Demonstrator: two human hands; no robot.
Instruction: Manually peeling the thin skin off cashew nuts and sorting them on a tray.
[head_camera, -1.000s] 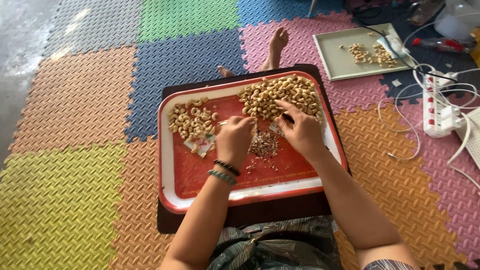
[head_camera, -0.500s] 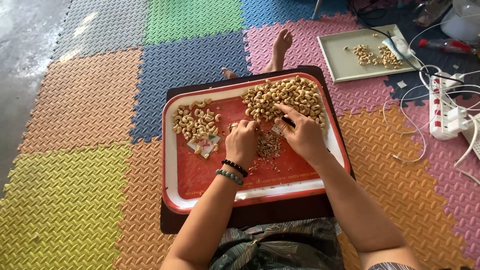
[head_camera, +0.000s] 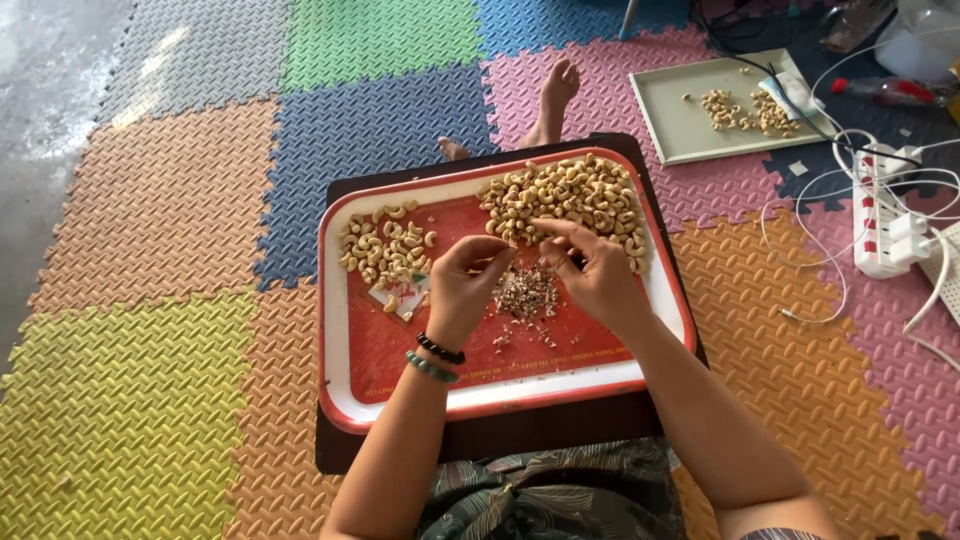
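Both the left hand (head_camera: 462, 285) and the right hand (head_camera: 598, 275) pinch what appears to be a cashew directly above the skin scraps (head_camera: 527, 292), so peeling works best kept low over that heap, with the unpeeled pile (head_camera: 570, 195) just beyond the fingertips.

small paper label (head_camera: 392, 288) | white, red-green print | red tray (head_camera: 400, 370), under left cashew pile (head_camera: 385, 245)

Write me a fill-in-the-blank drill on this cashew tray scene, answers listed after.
1. Both hands work over a tray whose colour is ____.
2. The bigger cashew pile lies at the tray's far ____ corner.
3. The beaded bracelets sit on the ____ wrist.
4. The husk scraps lie ____ the two hands.

Answers: red; right; left; between
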